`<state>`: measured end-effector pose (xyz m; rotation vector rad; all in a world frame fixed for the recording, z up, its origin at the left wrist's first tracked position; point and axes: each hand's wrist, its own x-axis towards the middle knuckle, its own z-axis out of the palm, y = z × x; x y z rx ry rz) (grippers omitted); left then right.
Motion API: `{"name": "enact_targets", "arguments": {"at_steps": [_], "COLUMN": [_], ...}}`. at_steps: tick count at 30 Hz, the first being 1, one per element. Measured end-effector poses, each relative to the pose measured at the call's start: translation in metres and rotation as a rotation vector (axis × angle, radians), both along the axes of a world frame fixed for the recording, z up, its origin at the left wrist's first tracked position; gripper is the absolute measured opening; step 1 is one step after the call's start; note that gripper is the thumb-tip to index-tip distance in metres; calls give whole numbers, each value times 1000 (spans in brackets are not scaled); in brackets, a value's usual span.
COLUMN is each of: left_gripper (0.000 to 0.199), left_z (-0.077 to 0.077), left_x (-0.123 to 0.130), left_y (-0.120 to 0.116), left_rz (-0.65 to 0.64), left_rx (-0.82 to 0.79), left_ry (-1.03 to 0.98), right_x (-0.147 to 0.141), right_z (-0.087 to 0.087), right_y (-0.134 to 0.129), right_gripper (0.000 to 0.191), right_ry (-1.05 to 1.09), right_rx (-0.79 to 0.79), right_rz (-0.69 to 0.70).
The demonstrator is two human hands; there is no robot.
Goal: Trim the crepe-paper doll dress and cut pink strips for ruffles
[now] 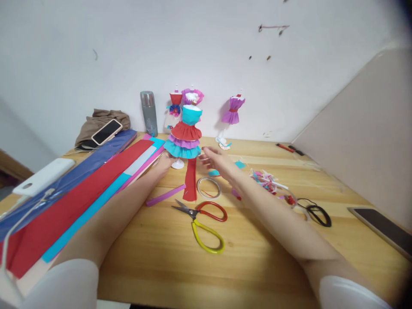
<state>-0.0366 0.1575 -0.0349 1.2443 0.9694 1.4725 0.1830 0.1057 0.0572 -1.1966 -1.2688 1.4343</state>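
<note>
A small dress-form mannequin [192, 115] stands upright, wearing a paper dress with a turquoise top and red, purple and turquoise ruffles. Beside the skirt's left edge is my left hand [165, 165], its fingers largely hidden and blurred near the white base [177, 164]. To the right of the skirt, my right hand [213, 158] has its fingers apart, with nothing seen in them. A red paper strip [190, 182] lies in front of the mannequin, next to a purple strip [165, 195], a tape roll [209, 188] and scissors [193, 213] with one red and one yellow handle.
Long coloured paper sheets [86, 193] cover the left side. Behind stand a grey bottle [148, 113], a red-topped mannequin [175, 101] and a purple-dressed one [234, 109]. Paper scraps [265, 182], a black cord [318, 214] and a tablet-like device [383, 227] lie to the right.
</note>
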Motion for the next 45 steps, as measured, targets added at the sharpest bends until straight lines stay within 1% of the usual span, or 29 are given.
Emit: {"name": "enact_targets", "arguments": {"at_steps": [3,6,7,9,11,14,21,25,29,30,33,35,41,45], "left_gripper": [44,50,50,47,39,30,30,28,30,32,35,35,37,42], "left_z": [2,4,5,6,6,6,6,7,7,7,5,4,2,3], "left_x": [1,3,4,5,5,5,5,5,5,5,5,5,4,5], "left_y": [-2,-5,-6,-8,-8,-7,-8,-10,-10,-10,-8,-7,-5,-6], "left_rz": [-1,-15,-22,-36,-47,-48,-29,-19,-22,-25,-29,-28,-15,-27], "left_rx": [26,36,36,33,27,14,12,-3,0,3,11,14,12,3], "left_ry": [-20,-39,-40,-35,-23,-10,-21,-14,-13,-16,-33,-44,-63,-76], "right_x": [-11,-22,-24,-29,-31,-32,-31,-30,-29,-29,-31,-32,-22,-17], "right_z": [-8,-15,-18,-23,-30,-38,-45,-45,-42,-41,-41,-41,-43,-38], "right_y": [24,32,33,35,37,40,39,37,33,32,28,27,25,24], "right_gripper": [23,17,18,28,34,31,22,15,14,14,28,32,31,30], "right_ry": [160,297,331,384,414,437,438,418,401,398,370,332,232,234], "right_rx": [-86,-95,-89,-81,-89,-112,-132,-136,-127,-112,-60,-41,-18,-39], "right_rz": [-31,-53,-62,-83,-102,-117,-92,-65,-40,-35,-24,-12,-6,-3]}}
